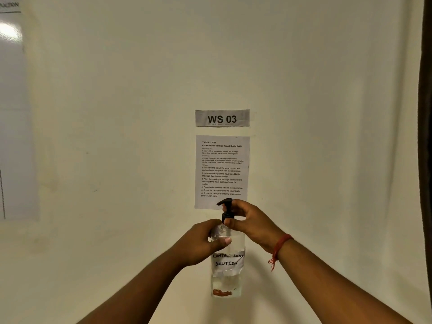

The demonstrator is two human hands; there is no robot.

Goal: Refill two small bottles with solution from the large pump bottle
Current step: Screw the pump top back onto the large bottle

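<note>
A large clear pump bottle (pixel 228 265) with a black pump head (pixel 226 208) and a handwritten label "contact lens solution" stands upright on a white surface, low in the middle of the view. My right hand (pixel 251 222) grips the black pump collar from the right. My left hand (pixel 203 242) holds a small clear bottle (pixel 218 232) against the large bottle's shoulder, just under the pump nozzle. Much of the small bottle is hidden by my fingers. A second small bottle is not in view.
A white cloth-covered wall (pixel 117 136) rises right behind the bottle. On it hang a "WS 03" sign (pixel 222 118) and a printed task sheet (pixel 222 170). A dark edge (pixel 425 136) runs down the far right. A glossy board (pixel 14 113) is at left.
</note>
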